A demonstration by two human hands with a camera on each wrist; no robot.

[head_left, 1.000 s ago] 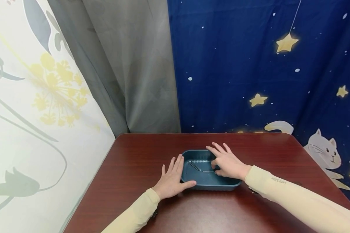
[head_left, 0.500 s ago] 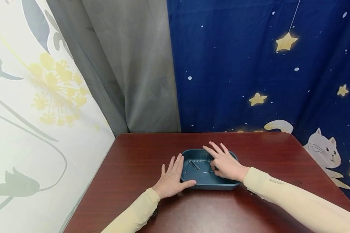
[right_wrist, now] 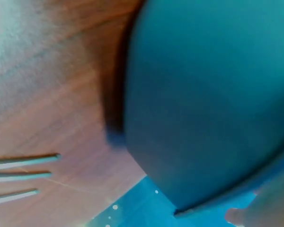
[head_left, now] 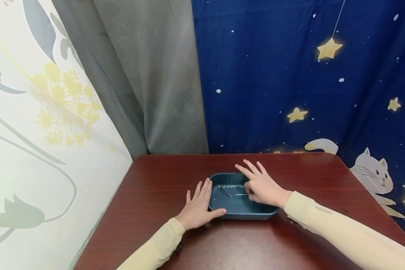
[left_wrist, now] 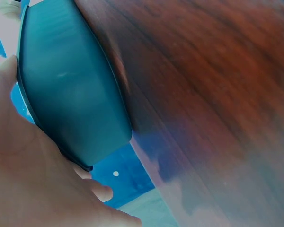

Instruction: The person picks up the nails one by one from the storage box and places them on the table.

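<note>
Over abt a sec the right grip hadn't gone far — it had risen a touch, and the slim rod had moved w/ it, sloping half a sec ago and now looking nearly level. The other thin rods, lying close together on a slant toward the left part of the tray, looked unmoved, & the left grip had stayed put. I took that to mean one rod was being handled apart from the rest, w/ the tray prob. being steadied meanwhile; whether that rod was fully clear of the tray's floor, I couldn't tell. The right grip was over the tray's right half, thumb & index curled together w/ hardly a gap b/w them, pinching the rod's right end as far as I could make out, while the other fingers fanned up & away. The right wrist view was no help — mostly blurred outer wall, w/ only a bit of finger at lower right. The left grip was spread: fingers straight, the nearest along the tray's left end, thumb out at the near left corner, touching the rim but not closed on anything. The tray itself sat upright on the bench, w/ a gray curtain & a blue starry one behind.
</note>
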